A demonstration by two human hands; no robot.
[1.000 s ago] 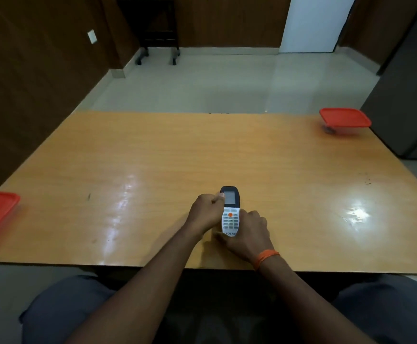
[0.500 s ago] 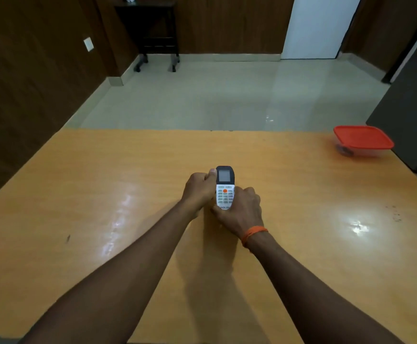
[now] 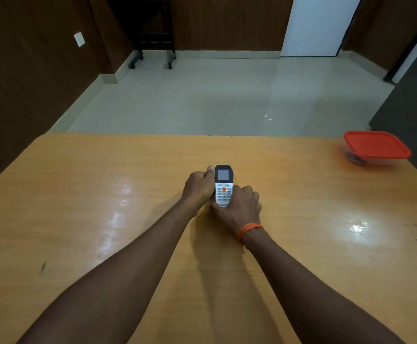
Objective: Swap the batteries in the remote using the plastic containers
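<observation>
A white remote (image 3: 223,186) with a dark top, a small screen and an orange button stands tilted up over the middle of the wooden table (image 3: 78,194), keypad facing me. My left hand (image 3: 198,187) grips its left side, thumb along the dark top. My right hand (image 3: 239,209) curls round its lower right end. A clear plastic container with a red lid (image 3: 376,147) sits at the table's far right corner, lid on; something dark shows through its wall. The remote's back is hidden.
Beyond the table's far edge lies a pale tiled floor. A dark stand on wheels (image 3: 150,33) is against the back wall. A dark cabinet (image 3: 416,103) rises just right of the container. An orange thread band (image 3: 249,229) circles my right wrist.
Both hands have lifted the remote and carried it further out over the table. The view has tipped up, so the red-lidded container at the left edge has left the frame.
</observation>
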